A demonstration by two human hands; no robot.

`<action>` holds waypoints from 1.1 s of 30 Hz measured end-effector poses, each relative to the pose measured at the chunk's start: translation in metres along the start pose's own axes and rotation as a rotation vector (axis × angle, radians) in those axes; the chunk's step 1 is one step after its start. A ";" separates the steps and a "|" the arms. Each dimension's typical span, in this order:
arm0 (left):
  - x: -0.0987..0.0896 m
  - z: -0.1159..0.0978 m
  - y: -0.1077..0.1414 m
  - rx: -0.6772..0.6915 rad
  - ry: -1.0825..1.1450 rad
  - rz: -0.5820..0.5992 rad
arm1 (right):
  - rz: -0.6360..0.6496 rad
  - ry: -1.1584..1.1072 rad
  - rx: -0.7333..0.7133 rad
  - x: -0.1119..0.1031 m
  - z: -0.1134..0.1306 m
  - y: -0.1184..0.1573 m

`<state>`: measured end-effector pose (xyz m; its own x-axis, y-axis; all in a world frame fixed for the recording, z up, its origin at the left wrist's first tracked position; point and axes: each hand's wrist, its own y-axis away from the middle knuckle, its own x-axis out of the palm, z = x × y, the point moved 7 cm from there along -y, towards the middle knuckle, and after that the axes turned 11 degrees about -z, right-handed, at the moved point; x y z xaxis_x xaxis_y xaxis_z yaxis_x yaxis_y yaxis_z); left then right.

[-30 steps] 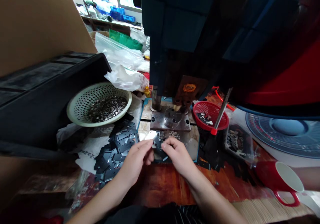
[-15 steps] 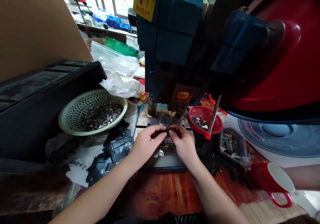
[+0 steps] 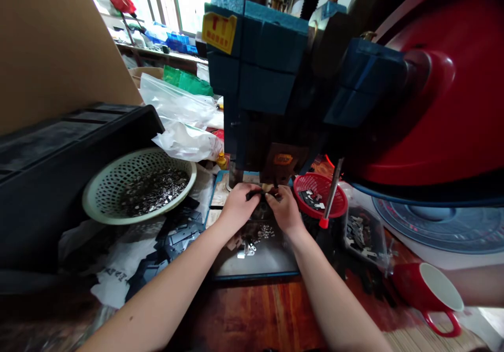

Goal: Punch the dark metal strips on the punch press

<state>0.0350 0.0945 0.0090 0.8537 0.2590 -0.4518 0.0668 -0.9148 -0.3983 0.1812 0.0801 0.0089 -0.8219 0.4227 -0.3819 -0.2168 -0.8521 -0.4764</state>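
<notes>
Under the head of a blue press (image 3: pixel 271 84), my left hand (image 3: pixel 240 208) and my right hand (image 3: pixel 286 210) meet at the tooling. Both are closed, with thumbs and fingertips pinching a small dark part (image 3: pixel 263 192) between them; its shape is mostly hidden by the fingers. Just above the fingertips is the tip of the press ram. Tiny shiny metal pieces (image 3: pixel 266 232) are scattered on the metal base plate (image 3: pixel 263 260), and a few silvery metal brackets (image 3: pixel 247 251) lie nearer to me.
Left stands a pale green basket (image 3: pixel 92 200) of small metal pieces, beside black flat plates (image 3: pixel 179 242). To the right are a red basket (image 3: pixel 339 200), an upright lever rod (image 3: pixel 333 189), a clear box (image 3: pixel 364 236) of parts and a red mug (image 3: pixel 409 284). A red wheel (image 3: pixel 441 116) hangs above.
Both hands have moved forward and slightly up to the tooling under the ram, still holding the small dark part. More of the base plate and the brackets shows now. The view has shifted a little.
</notes>
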 end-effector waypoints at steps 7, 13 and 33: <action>0.008 0.005 -0.002 -0.089 0.065 0.072 | 0.028 -0.057 0.044 0.006 -0.005 -0.002; 0.006 0.003 -0.003 -0.052 0.059 0.080 | -0.006 -0.066 0.044 0.005 -0.006 0.000; -0.044 -0.025 0.044 0.270 -0.222 -0.006 | 0.075 0.459 -0.448 -0.017 0.035 0.034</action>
<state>0.0134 0.0350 0.0310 0.7186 0.3524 -0.5996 -0.0928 -0.8058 -0.5848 0.1695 0.0330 0.0272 -0.4958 0.5410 -0.6793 0.1545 -0.7149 -0.6820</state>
